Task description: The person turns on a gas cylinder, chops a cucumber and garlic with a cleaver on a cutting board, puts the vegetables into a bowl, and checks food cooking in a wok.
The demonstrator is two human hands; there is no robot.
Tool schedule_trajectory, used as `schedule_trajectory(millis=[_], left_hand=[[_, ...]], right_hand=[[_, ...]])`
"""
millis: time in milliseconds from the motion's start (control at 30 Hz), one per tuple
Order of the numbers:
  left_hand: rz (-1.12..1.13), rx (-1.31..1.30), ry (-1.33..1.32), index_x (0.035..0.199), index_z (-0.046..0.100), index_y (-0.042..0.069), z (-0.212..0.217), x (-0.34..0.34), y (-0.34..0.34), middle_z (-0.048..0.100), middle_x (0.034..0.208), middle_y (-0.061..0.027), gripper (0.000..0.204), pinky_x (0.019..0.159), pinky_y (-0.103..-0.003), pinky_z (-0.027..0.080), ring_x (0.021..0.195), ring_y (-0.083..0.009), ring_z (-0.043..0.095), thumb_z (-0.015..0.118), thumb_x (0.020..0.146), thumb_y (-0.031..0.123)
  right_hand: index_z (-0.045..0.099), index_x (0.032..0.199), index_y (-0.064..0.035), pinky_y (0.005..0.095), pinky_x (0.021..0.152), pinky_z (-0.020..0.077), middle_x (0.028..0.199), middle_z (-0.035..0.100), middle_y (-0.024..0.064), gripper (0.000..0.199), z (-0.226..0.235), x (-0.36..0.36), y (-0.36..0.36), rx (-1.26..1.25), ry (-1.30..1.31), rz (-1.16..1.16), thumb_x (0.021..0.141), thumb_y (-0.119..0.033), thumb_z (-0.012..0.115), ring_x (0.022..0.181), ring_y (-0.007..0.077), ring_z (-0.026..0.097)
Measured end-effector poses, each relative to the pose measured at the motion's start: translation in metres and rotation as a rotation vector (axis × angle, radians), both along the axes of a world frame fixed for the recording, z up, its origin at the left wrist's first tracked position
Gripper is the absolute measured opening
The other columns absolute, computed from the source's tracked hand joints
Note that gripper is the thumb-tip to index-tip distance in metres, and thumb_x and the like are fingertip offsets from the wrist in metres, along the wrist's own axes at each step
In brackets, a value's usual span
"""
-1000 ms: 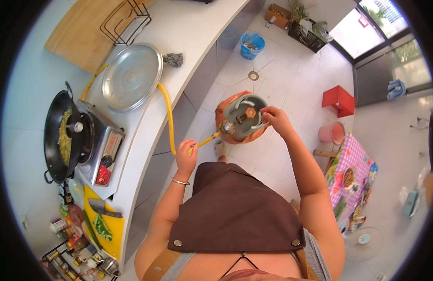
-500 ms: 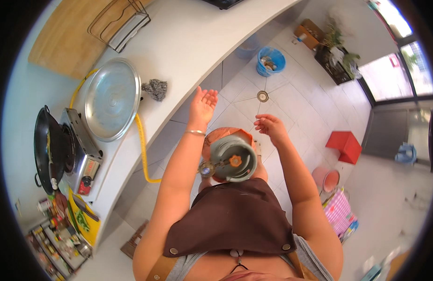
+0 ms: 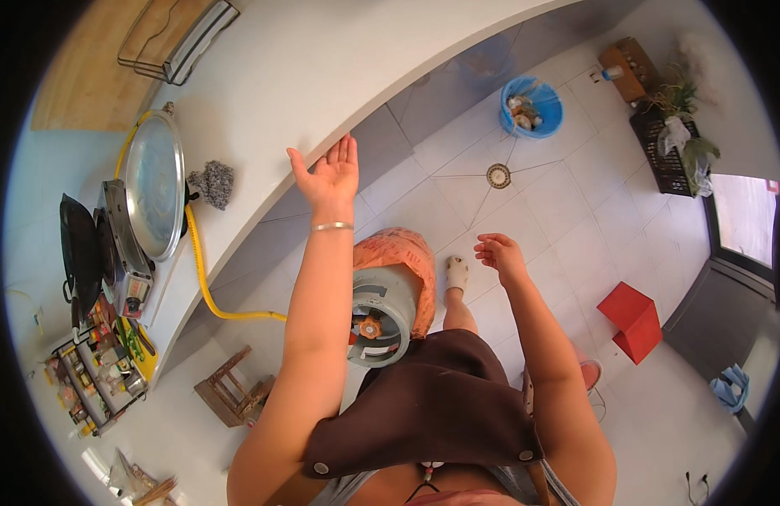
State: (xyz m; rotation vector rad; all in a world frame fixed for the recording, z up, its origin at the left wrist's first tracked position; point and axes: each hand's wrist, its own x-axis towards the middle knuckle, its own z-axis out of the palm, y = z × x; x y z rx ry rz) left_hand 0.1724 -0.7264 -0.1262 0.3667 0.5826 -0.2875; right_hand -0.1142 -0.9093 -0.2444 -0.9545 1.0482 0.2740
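Far left of the grey metal gas cylinder [image 3: 396,293]: black round wok [image 3: 82,253], silver stove [image 3: 130,253], round silver metal lid [image 3: 153,185] just beside it. Nearer the cylinder, yellow flexible hose [image 3: 202,278] drops off the white curved counter [image 3: 272,76] and passes under the left forearm; its far end is hidden there.

Left hand [image 3: 329,177]: beyond the cylinder, at the counter's edge. Palm up, fingers spread, nothing held; contact with the edge uncertain.

Cylinder: on the floor between the forearms, orange cloth-like cover [image 3: 402,244] against its far side, orange knob [image 3: 369,327] facing up. Neither hand on it.

Right hand [image 3: 499,255]: right of the cylinder, well apart from it, fingers loosely curled, empty.

Handling judgement: best to keep the left forearm off hose and knob, reach without leaning on the cylinder, and mind the fingers at the counter's edge.
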Motion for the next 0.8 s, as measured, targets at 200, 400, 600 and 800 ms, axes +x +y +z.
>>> schedule_trajectory(millis=[200, 400, 600, 800], left_hand=[[-0.289, 0.572, 0.027, 0.102, 0.053, -0.004, -0.038, -0.065, 0.038, 0.060, 0.102, -0.0211, 0.037, 0.085, -0.041, 0.054, 0.098, -0.0300, 0.062, 0.064, 0.092, 0.031], [-0.448, 0.790, -0.087, 0.089, 0.061, 0.002, -0.026, -0.100, 0.062, 0.069, 0.086, -0.0181, 0.018, 0.065, -0.037, 0.057, 0.071, -0.0275, 0.068, 0.063, 0.092, 0.020], [-0.453, 0.832, -0.136, 0.089, 0.060, 0.004, -0.033, -0.108, 0.079, 0.069, 0.087, -0.0139, 0.013, 0.064, -0.040, 0.058, 0.072, -0.0271, 0.068, 0.060, 0.093, 0.016], [-0.398, 0.744, -0.141, 0.095, 0.062, 0.003, -0.035, -0.121, 0.087, 0.068, 0.090, -0.0106, 0.011, 0.066, -0.042, 0.060, 0.076, -0.0250, 0.068, 0.060, 0.093, 0.013]], right_hand=[[0.063, 0.105, -0.0020, 0.0254, 0.066, 0.0486, 0.084, 0.067, 0.0060, 0.021, -0.053, 0.034, 0.003, 0.042, -0.029, 0.099, 0.093, -0.015, 0.053, 0.071, 0.0127, 0.062], [0.066, 0.096, -0.0002, 0.0331, 0.064, 0.0514, 0.082, 0.069, 0.0132, 0.020, -0.090, 0.153, 0.012, -0.359, -0.275, 0.307, 0.090, -0.017, 0.057, 0.072, 0.0203, 0.066], [0.066, 0.089, -0.0057, 0.0446, 0.077, 0.0527, 0.085, 0.067, 0.0150, 0.016, -0.071, 0.291, 0.073, -1.155, -0.737, 0.582, 0.075, -0.013, 0.061, 0.085, 0.0347, 0.065], [0.066, 0.116, -0.0141, 0.0403, 0.091, 0.0516, 0.122, 0.062, 0.0181, 0.036, -0.062, 0.401, 0.131, -0.826, -0.427, 0.691, 0.082, -0.025, 0.064, 0.112, 0.0324, 0.061]])
